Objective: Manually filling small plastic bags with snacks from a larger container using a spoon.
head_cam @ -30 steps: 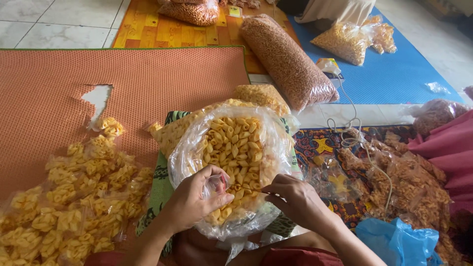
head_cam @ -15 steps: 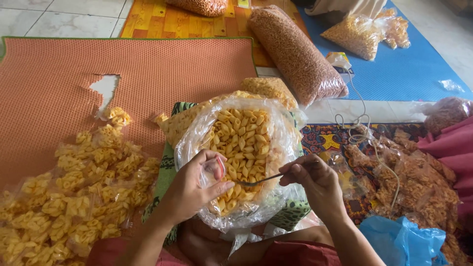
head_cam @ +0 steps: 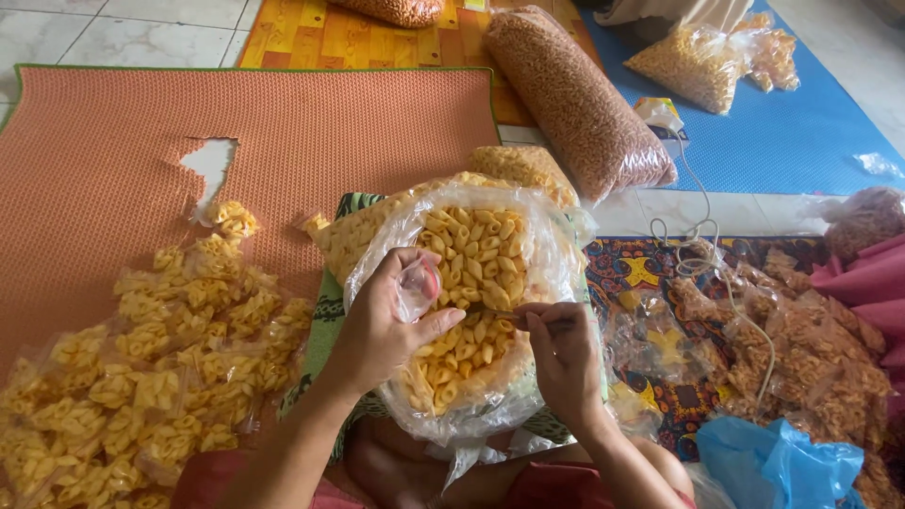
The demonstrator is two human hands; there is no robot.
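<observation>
A tiled floor is covered by an orange mat (head_cam: pixel 283 132) and a blue mat (head_cam: pixel 782 123), and a big open bag of yellow snacks (head_cam: pixel 471 283) sits right in front of the person, within easy reach. The left hand (head_cam: pixel 382 325) curls around a small clear bag (head_cam: pixel 418 283), holding its mouth up over the big bag. The right hand (head_cam: pixel 566 353) pinches a thin spoon (head_cam: pixel 500 313) lying on the snacks. Filled small packets (head_cam: pixel 141 377) lie piled on the left, out of the way.

Glossy clear plastic bag (head_cam: pixel 556 254) of matt yellow snacks (head_cam: pixel 471 273); rough woven orange mat (head_cam: pixel 113 151).
</observation>
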